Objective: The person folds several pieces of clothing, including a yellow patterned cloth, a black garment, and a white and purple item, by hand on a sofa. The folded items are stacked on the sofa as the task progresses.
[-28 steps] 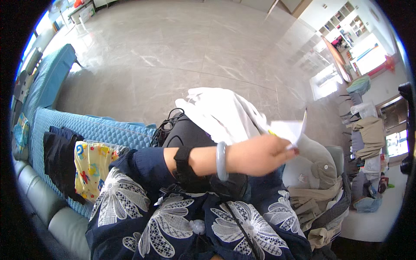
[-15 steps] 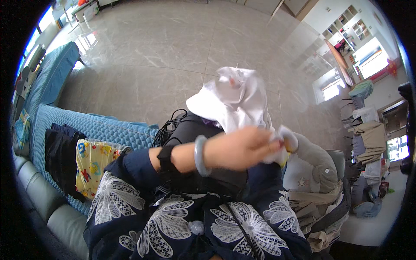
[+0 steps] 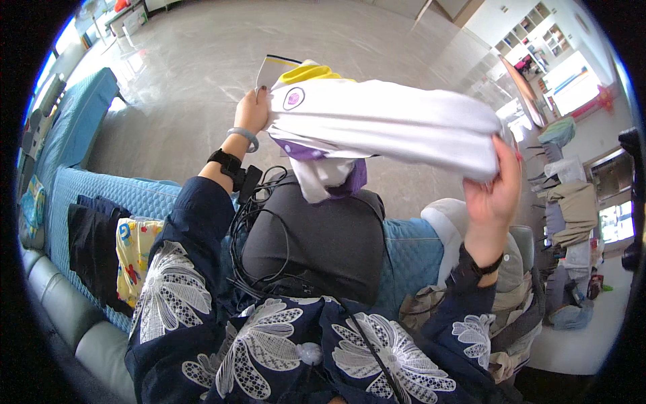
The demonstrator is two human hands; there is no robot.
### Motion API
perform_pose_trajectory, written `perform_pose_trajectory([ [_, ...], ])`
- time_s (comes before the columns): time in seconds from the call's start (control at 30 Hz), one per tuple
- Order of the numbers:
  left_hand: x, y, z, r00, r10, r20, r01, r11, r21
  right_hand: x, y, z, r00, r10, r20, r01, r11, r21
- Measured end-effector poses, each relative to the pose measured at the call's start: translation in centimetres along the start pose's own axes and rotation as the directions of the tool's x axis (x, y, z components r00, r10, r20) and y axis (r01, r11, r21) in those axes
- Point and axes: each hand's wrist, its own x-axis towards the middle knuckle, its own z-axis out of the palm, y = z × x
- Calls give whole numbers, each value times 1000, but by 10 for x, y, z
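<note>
A white garment with purple and yellow parts and a small round purple emblem is stretched sideways in the air in front of me. Its left end, beside a grey-white flap with a dark and yellow edge, is gripped by my left hand. My right hand pinches the opposite end, thumb and fingers closed on the cloth. Part of the garment hangs down in the middle, above a dark grey cushion-like bag on my lap. Folds hide some of my left fingers.
Black cables lie coiled beside the bag. On the left, folded dark clothes and a yellow patterned garment rest on a blue quilted sofa cover. A grey plush toy and beige clothes are piled at my right.
The garment has gone from a bunched, hanging heap to a stretched span. My hands, crossed close together before, have moved far apart to its two ends.
</note>
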Motion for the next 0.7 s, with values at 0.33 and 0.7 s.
perform_pose_trajectory([
  [0.33, -157, 161, -33, 343, 931, 128, -903, 364, -228, 45, 37, 73, 953, 15, 304, 73, 958, -276],
  [0.7, -165, 89, 7, 290, 775, 562, -908, 408, -96, 134, -59, 0, 869, -460, -180, 389, 861, -327],
])
